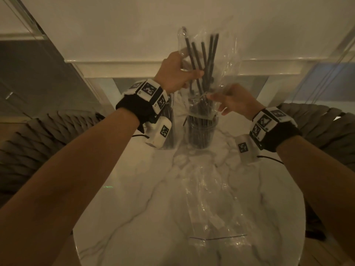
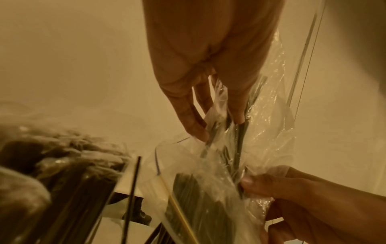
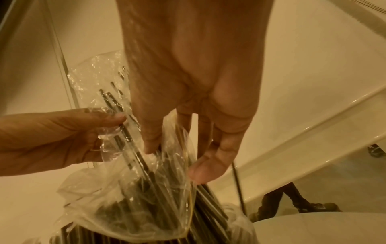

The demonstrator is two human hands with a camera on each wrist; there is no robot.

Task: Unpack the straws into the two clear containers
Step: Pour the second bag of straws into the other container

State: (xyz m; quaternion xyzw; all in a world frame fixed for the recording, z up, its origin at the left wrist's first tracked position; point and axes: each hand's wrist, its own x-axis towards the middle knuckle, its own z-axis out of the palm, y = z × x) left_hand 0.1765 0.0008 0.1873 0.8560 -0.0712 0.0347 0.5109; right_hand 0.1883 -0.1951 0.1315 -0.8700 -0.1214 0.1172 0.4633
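Observation:
I hold a clear plastic bag (image 1: 221,54) of black straws (image 1: 206,60) above the right clear container (image 1: 199,133), which is packed with black straws. The bag's lower end hangs into the container's top. My left hand (image 1: 192,75) grips the bag's upper part, with straws pinched through the film (image 2: 219,125). My right hand (image 1: 213,98) pinches the bag lower down, just above the container (image 3: 175,161). A second clear container (image 1: 172,131) with straws stands to the left, partly hidden behind my left wrist.
An empty clear bag (image 1: 209,208) lies flat on the round white marble table (image 1: 124,208), nearer to me. Woven grey chairs stand at the left (image 1: 38,135) and right (image 1: 326,121). A white wall and ledge (image 1: 269,68) lie behind the table.

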